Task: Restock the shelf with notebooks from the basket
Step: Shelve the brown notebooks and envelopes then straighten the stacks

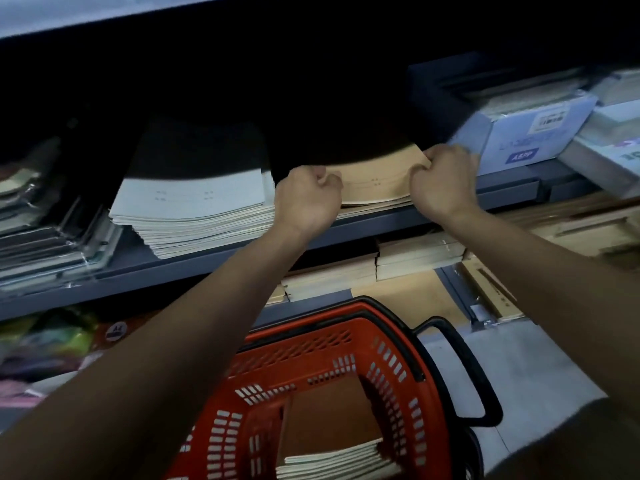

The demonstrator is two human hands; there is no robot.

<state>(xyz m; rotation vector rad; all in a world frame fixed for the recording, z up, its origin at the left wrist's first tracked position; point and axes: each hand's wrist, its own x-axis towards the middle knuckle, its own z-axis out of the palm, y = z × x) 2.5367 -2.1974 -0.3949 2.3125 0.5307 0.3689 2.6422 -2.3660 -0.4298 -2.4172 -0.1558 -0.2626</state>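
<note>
A small stack of tan notebooks (377,183) lies on the grey shelf (214,258), its far end lost in shadow. My left hand (306,199) grips the stack's left edge with curled fingers. My right hand (443,181) grips the right edge the same way. Below, a red basket (398,362) with black handles stands on the floor. Inside it lie a brown-covered notebook and several pale notebooks (336,459).
A tall pile of pale blue-grey notebooks (194,213) sits just left of the tan stack. Wrapped packs (48,244) fill the shelf's left end. A blue-white box (533,136) stands close on the right. Tan notebook stacks (415,254) fill the lower shelf.
</note>
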